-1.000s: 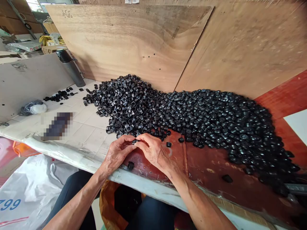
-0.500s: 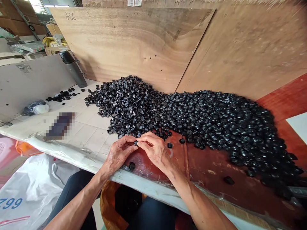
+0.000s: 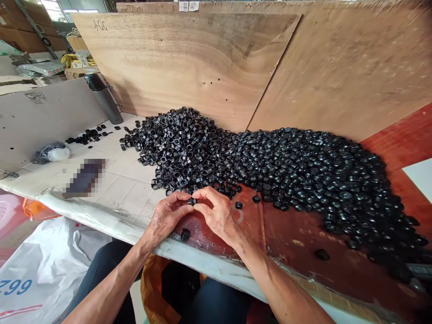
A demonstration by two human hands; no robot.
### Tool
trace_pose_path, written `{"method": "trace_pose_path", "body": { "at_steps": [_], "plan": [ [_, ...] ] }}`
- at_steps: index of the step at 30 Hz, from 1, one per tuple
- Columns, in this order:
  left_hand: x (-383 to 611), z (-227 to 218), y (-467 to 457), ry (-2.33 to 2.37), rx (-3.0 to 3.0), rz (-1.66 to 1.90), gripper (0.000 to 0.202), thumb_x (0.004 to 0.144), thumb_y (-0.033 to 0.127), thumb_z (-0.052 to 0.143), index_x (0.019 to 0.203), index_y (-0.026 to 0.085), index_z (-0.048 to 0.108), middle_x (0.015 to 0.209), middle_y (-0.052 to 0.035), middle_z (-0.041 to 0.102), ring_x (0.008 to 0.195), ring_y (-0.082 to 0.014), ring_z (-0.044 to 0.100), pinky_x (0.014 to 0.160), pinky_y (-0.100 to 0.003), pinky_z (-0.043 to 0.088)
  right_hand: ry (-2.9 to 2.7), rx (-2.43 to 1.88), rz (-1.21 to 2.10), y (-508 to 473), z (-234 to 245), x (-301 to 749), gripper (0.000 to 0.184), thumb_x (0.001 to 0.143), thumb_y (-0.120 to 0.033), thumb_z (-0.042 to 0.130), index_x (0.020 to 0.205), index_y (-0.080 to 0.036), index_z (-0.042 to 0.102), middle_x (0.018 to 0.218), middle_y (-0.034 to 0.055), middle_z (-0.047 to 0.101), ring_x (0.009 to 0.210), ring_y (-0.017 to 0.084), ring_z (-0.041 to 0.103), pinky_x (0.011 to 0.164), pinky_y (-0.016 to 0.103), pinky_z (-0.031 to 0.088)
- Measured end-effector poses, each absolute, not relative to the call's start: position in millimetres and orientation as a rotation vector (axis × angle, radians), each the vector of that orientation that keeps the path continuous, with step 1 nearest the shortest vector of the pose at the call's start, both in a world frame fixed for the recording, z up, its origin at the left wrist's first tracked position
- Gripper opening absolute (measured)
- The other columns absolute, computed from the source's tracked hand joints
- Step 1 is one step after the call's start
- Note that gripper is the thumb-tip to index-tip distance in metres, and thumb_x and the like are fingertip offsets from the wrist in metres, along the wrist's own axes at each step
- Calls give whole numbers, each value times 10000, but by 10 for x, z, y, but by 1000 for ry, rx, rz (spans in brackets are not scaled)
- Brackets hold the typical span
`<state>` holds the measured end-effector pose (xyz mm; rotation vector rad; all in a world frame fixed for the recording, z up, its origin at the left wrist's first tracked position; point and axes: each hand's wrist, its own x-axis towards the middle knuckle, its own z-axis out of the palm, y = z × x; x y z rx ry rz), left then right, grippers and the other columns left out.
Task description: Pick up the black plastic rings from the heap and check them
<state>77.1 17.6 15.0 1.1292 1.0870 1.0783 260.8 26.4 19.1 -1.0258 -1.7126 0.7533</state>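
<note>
Between the fingertips of both hands is a small black plastic part (image 3: 192,202), mostly covered by the fingers. My left hand (image 3: 168,213) pinches it from the left, my right hand (image 3: 218,213) from the right. Just beyond the hands rises a heap of black plastic rings (image 3: 178,144). It runs into a larger heap of rounder black caps (image 3: 303,166) on the right. One loose black piece (image 3: 185,234) lies below the hands near the table's front edge.
A dark bottle (image 3: 107,101) leans at the back left, near scattered black bits (image 3: 88,136) and a plastic-wrapped bundle (image 3: 52,152). A plywood board (image 3: 189,58) stands behind the heaps. An orange-brown bag (image 3: 151,283) hangs open below the table edge.
The right thumb and forefinger have spread slightly, and more of the small black part shows between the fingertips. Both hands stay in about the same place.
</note>
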Motion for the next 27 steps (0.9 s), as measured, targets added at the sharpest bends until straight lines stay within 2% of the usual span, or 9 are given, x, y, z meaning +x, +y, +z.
{"method": "trace_pose_path", "body": {
  "at_steps": [4,9,14,17,23,25,27],
  "plan": [
    [761,99,173,1076,1205,1125,260,841,379,833,1012,217,723,945,-8,749,850,-172,719,810,-301,612,-1689,-1054,710,263,145,2586,79,963,-250,671,1034,-224,693,969,46,758,850,189,720,778,280,581],
    [731,19,198,1083,1362,1181,239,862,374,816,1031,217,755,1071,-34,755,985,-195,718,932,-327,595,-1826,-1062,589,225,182,2572,152,1058,-266,536,1032,-222,679,921,53,741,824,186,699,786,277,541],
    [732,13,201,1053,1359,1191,248,846,362,827,1032,213,754,1056,-30,748,964,-189,726,926,-326,604,-1815,-1061,637,218,239,2599,123,1012,-232,579,951,-211,683,873,30,726,752,163,661,728,256,502],
    [722,19,196,1076,1443,1197,213,885,337,796,1058,220,753,1069,-36,757,969,-192,736,921,-332,610,-1765,-1103,702,229,224,2600,124,989,-272,625,909,-209,697,817,13,726,700,149,642,675,239,481],
    [704,46,190,1044,1791,1220,139,917,263,764,1050,229,778,1088,-61,794,1073,-223,734,1009,-380,584,-1653,-1300,828,230,200,2570,356,1038,-397,552,738,-217,616,579,-40,580,532,118,523,555,228,397],
    [716,63,182,1081,1704,1204,149,914,284,771,1051,226,772,1091,-60,788,1045,-224,743,983,-377,599,-1657,-1276,857,223,227,2570,321,1032,-389,561,770,-217,632,596,-44,571,537,118,511,555,228,396],
    [733,80,171,1111,1538,1171,176,921,316,766,1072,225,754,1070,-51,782,986,-215,754,934,-364,621,-1695,-1198,837,217,258,2580,236,1023,-340,572,852,-213,673,701,-23,631,614,128,557,608,231,427]
  ]
}}
